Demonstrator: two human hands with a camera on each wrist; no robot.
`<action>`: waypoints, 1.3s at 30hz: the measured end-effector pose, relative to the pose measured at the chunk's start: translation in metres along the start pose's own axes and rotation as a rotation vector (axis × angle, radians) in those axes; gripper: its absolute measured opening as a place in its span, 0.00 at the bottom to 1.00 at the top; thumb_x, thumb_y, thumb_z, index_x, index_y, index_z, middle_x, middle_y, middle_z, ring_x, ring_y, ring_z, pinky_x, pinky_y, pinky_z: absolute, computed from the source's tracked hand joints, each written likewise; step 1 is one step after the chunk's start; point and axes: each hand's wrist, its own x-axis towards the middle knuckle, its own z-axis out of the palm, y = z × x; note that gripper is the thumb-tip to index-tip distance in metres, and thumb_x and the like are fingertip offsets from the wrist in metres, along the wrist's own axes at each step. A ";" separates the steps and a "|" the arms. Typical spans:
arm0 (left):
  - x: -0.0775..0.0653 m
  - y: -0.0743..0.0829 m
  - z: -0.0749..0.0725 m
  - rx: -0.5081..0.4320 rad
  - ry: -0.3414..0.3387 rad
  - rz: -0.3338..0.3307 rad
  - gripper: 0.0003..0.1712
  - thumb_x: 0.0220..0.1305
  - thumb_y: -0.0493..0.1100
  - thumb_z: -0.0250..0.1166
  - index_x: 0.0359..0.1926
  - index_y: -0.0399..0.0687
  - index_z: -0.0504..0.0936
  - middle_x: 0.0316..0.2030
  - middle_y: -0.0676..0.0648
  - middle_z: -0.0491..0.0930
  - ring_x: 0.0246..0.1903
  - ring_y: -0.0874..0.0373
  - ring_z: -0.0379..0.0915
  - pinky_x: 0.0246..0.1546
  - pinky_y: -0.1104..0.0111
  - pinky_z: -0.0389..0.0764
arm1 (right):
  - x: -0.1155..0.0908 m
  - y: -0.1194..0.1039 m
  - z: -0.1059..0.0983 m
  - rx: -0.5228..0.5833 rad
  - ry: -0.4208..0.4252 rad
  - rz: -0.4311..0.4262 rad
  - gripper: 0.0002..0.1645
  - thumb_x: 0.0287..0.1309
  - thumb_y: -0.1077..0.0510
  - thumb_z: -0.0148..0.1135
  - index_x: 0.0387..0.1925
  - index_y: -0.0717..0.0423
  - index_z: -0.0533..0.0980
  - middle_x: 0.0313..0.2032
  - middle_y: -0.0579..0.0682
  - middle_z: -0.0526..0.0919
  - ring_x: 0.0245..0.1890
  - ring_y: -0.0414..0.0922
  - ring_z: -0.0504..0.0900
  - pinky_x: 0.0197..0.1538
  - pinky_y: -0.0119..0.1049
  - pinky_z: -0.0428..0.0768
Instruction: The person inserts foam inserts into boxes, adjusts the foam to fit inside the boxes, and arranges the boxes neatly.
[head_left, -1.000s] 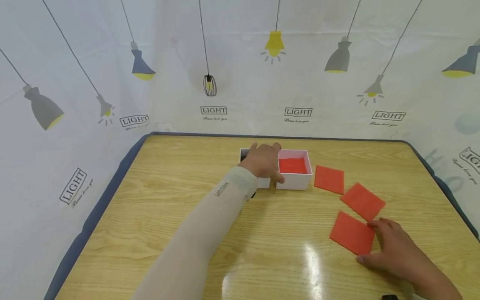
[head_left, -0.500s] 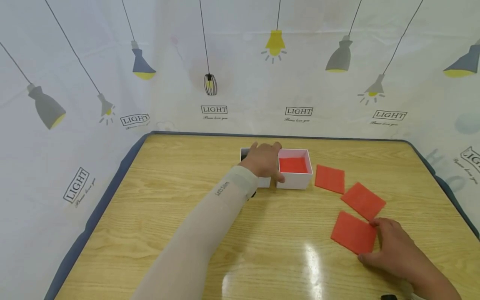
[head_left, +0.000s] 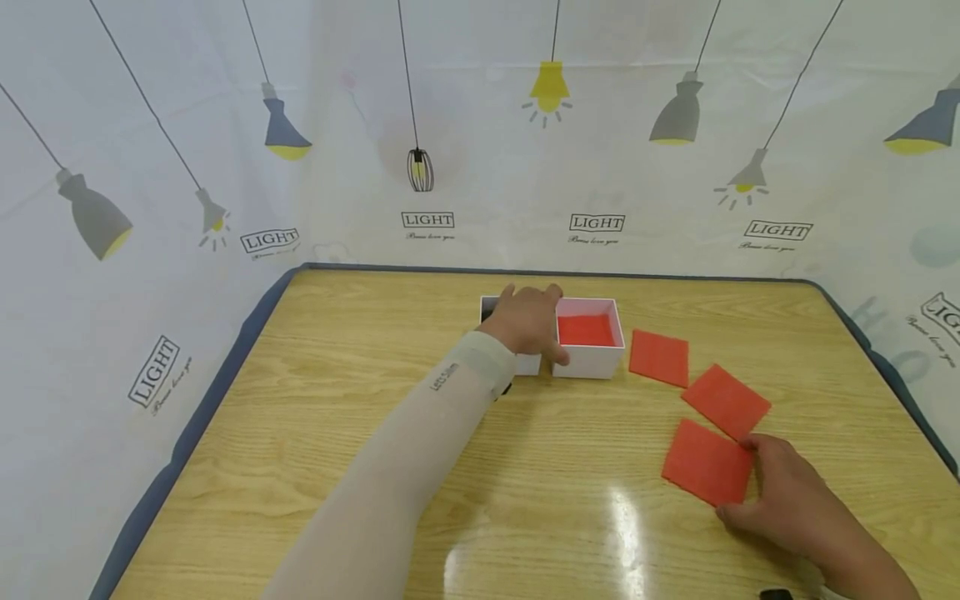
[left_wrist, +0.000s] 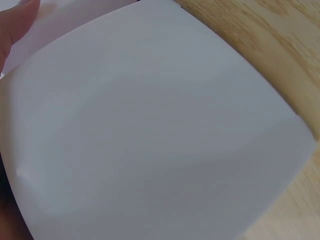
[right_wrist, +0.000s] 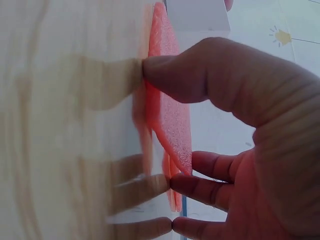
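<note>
In the head view, my left hand [head_left: 525,321] holds the left side of a white box [head_left: 588,364], thumb at its front and fingers toward the back. Red material [head_left: 585,330] lies inside that box. The left wrist view is mostly filled by a white box wall [left_wrist: 150,125], with the thumb [left_wrist: 17,25] at the upper left. My right hand [head_left: 795,496] pinches a flat red square pad [head_left: 707,462] by its right edge, thumb at the near corner and fingertips at the far one. The right wrist view shows the pad [right_wrist: 172,115] edge-on, low over the shiny tabletop.
Two more red pads, one in the middle [head_left: 726,402] and one by the box [head_left: 659,357], lie on the wooden table [head_left: 337,400]. A second white box [head_left: 528,365] stands left of the first, mostly behind my left hand. A lamp-printed curtain [head_left: 480,125] surrounds the table.
The pad in my right hand has shifted very slightly to the right and away, turning a little. My left hand and the boxes stay in place.
</note>
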 end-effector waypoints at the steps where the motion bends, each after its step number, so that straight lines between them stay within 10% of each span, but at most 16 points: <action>1: -0.001 0.000 0.000 -0.001 0.008 0.007 0.63 0.50 0.69 0.81 0.80 0.55 0.61 0.66 0.52 0.79 0.70 0.53 0.69 0.82 0.48 0.46 | 0.000 0.000 0.000 -0.002 -0.001 -0.001 0.64 0.42 0.44 0.85 0.65 0.81 0.61 0.59 0.78 0.70 0.56 0.70 0.73 0.58 0.68 0.75; 20: -0.001 -0.001 0.001 0.001 0.016 0.011 0.62 0.50 0.69 0.81 0.79 0.55 0.61 0.67 0.51 0.78 0.70 0.53 0.69 0.82 0.48 0.46 | -0.001 0.001 0.001 -0.024 0.023 -0.029 0.57 0.40 0.41 0.87 0.66 0.65 0.71 0.57 0.71 0.74 0.54 0.67 0.75 0.53 0.66 0.78; 39: -0.002 -0.001 0.000 -0.002 0.016 0.016 0.62 0.50 0.69 0.81 0.79 0.54 0.61 0.66 0.51 0.79 0.69 0.53 0.69 0.82 0.47 0.46 | -0.001 0.003 0.000 -0.009 0.006 -0.019 0.71 0.40 0.33 0.85 0.71 0.75 0.62 0.59 0.76 0.69 0.56 0.70 0.74 0.54 0.68 0.77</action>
